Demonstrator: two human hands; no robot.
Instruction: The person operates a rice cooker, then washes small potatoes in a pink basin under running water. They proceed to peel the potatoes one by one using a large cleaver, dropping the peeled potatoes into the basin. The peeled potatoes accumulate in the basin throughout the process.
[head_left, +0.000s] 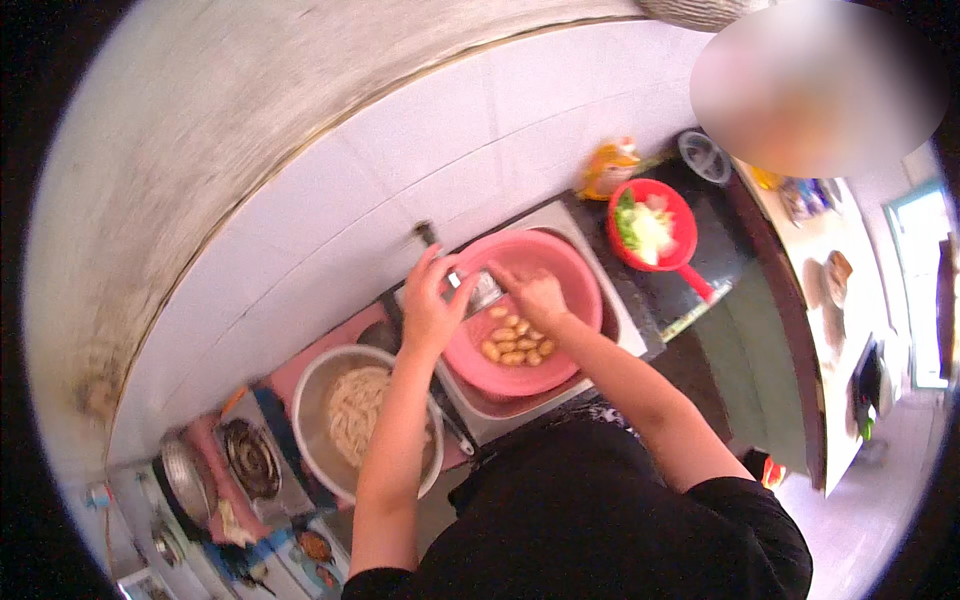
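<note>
My left hand (433, 304) is at the left side of a pink plastic basin (465, 360), its thumb and fingers around a shiny metal object (484, 291) that is too blurred to name. Over the basin, my right hand (536, 296) stretches its fingers to the other side of that metal piece. Whether it holds anything is hidden. Several small yellowish potatoes (517, 341) lie in the bottom of the basin, below my right hand. The basin sits in a steel sink (611, 330).
A metal bowl (304, 420) of pale strips stands left of the sink, partly behind my left forearm. Farther left is a gas burner (253, 457). A red handled strainer (686, 225) with cut vegetables and a yellow packet (607, 171) stand to the right. A tiled wall (337, 195) rises behind.
</note>
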